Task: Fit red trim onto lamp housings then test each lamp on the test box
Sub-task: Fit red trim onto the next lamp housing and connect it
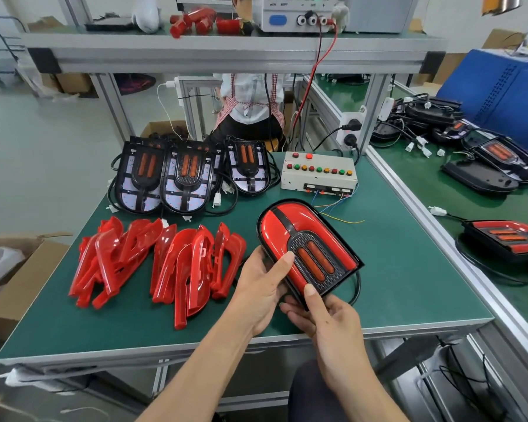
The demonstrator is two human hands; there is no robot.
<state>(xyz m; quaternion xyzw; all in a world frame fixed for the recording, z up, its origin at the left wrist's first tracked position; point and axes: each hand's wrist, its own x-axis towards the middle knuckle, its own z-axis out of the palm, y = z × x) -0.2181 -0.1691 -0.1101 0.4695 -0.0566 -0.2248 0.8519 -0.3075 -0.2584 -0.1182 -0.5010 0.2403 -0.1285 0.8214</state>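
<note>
"COARSE", "FINE" on power supply

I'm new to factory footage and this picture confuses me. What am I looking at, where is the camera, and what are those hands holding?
There is no machine here: a person works with bare hands, and the single camera sits on their head, looking forward and down.

The left hand and right hand together grip a lamp with red trim already fitted, held above the green table; its black cable hangs down.

On the table, at left, lies a pile of loose red trim pieces. Behind it lie black lamp housings without trim. To the right of them stands the test box, beige with coloured buttons and thin wires. More lamps lie on the neighbouring bench at right. Another person sits behind the table.
</note>
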